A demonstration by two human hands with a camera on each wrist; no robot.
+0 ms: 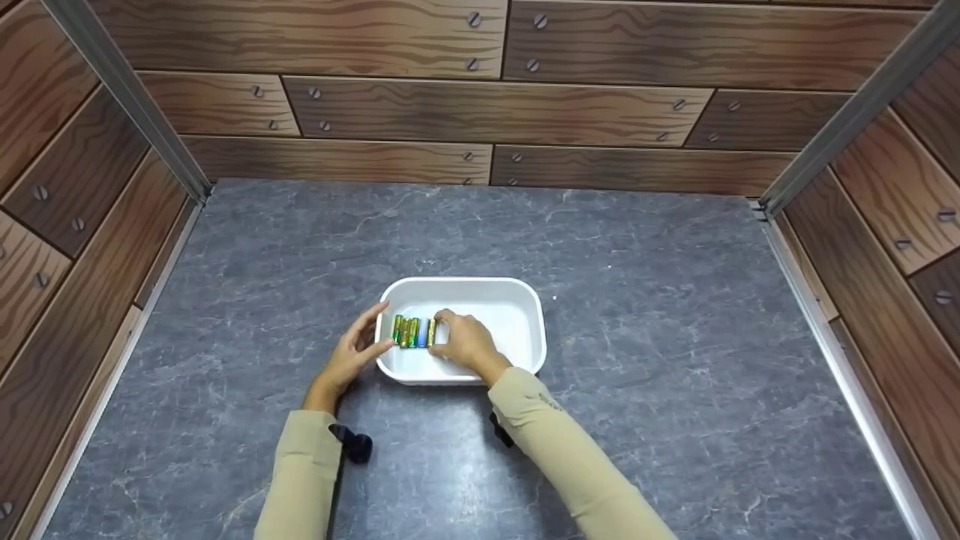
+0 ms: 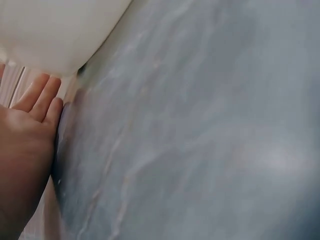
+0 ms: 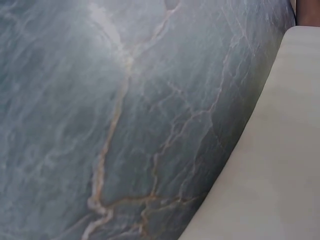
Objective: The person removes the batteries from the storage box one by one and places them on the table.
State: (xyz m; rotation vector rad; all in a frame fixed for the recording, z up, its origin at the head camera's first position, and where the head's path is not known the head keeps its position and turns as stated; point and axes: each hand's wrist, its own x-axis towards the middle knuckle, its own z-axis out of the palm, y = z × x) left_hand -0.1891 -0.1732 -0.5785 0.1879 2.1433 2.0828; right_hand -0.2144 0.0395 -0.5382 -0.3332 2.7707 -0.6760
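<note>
Sleeves (image 1: 574, 450) fronted the tray (image 1: 517, 322) on my feed.
Right hand (image 1: 469, 343) pinched an end battery (image 1: 431, 333); left hand (image 1: 350, 359) spread at the rim (image 1: 459, 280).

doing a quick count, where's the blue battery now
In the head view, the blue battery is in the left half of the tray, between a green battery on its left and a gold one.

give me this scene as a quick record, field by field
container: white tray on a grey marbled surface
contents: row of batteries toward the tray's left end, green-gold and blue
left hand grip: at the tray's left rim
right hand grip: inside the tray, pinching the rightmost battery by its ends
backdrop: wood-plank-patterned walls
</note>
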